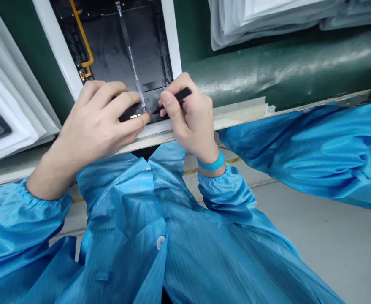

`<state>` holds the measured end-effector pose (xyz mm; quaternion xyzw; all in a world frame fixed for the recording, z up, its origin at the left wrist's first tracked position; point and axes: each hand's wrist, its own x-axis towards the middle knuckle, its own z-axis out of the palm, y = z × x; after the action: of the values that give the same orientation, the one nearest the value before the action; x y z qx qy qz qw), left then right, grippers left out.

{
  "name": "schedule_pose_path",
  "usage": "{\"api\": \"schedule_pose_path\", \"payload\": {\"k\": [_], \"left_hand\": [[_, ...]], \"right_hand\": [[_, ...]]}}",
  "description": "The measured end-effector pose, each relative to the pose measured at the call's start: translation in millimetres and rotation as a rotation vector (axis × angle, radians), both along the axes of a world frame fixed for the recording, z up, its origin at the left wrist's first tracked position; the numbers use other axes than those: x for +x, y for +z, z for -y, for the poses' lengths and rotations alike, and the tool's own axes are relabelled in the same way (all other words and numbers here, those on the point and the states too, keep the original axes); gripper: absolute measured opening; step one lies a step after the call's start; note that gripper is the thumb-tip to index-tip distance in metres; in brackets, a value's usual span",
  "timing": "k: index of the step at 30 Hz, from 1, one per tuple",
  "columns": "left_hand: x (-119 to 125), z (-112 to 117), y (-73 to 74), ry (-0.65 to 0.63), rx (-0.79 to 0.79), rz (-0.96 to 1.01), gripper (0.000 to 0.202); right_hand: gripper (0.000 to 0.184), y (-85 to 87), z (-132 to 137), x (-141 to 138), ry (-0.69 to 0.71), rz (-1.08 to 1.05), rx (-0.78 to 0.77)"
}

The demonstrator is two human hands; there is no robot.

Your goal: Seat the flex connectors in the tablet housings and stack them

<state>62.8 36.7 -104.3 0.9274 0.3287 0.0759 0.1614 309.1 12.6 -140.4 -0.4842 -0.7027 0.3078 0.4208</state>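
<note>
An opened tablet [118, 46] with a white frame lies on the green bench, its black inside showing, with a grey ribbon cable [131, 55] running down the middle and an orange flex cable [83, 42] at the left. My left hand [99, 122] rests curled on the tablet's near edge, fingertips pressing by the cable's lower end. My right hand [188, 118] pinches a thin black tool [175, 99] like a pen, its tip at the cable's end close to my left fingertips. A blue wrist strap [212, 164] circles my right wrist.
White stacked trays [11, 101] sit at the left, one holding a dark device. More white trays [267, 17] lie at the top right. A green conveyor surface [283, 67] runs to the right. Another person's blue sleeve [315, 147] reaches across at right. Grey floor [331, 245] shows below.
</note>
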Motion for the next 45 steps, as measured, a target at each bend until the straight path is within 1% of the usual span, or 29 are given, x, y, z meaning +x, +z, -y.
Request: {"api": "schedule_pose_path", "payload": {"k": [5, 9, 15, 20, 23, 27, 31, 34, 38, 41, 45], "left_hand": [[3, -1, 3.2, 0.013, -0.064, 0.017, 0.037], [1, 0, 1.2, 0.02, -0.037, 0.022, 0.036], [-3, -3, -0.2, 0.004, -0.03, 0.016, 0.036], [-5, -9, 1.1, -0.032, -0.004, 0.002, 0.038], [-4, -9, 3.2, -0.06, 0.076, -0.025, 0.034], [-1, -11, 8.5, -0.093, 0.167, -0.039, 0.028], [0, -15, 13.4, -0.145, 0.134, -0.065, 0.03], [-2, -16, 12.5, -0.139, 0.121, -0.084, 0.03], [-7, -14, 9.6, -0.166, 0.218, -0.075, 0.029], [-9, -13, 11.3, -0.205, 0.282, -0.087, 0.025], [-8, -13, 14.5, -0.2, 0.266, -0.089, 0.026]], "right_hand": [[0.04, 2.9, 1, 0, 0.016, 0.104, 0.047], [0.045, 3.7, 0, 1, 0.033, 0.184, 0.087], [0.042, 4.0, -2, 2, 0.053, 0.209, 0.109], [0.046, 5.1, -3, 3, 0.063, 0.177, 0.024], [0.048, 7.6, -3, 3, 0.067, 0.13, -0.045], [0.05, 13.3, -3, 1, 0.054, 0.166, -0.135], [0.053, 15.7, -4, 1, 0.077, 0.145, -0.14], [0.055, 14.0, -5, 2, 0.088, 0.114, -0.123], [0.054, 8.5, -9, 2, 0.088, 0.137, -0.168], [0.059, 3.2, -12, 2, 0.109, 0.125, -0.096], [0.067, -0.1, -12, 2, 0.122, 0.122, -0.011]]}}
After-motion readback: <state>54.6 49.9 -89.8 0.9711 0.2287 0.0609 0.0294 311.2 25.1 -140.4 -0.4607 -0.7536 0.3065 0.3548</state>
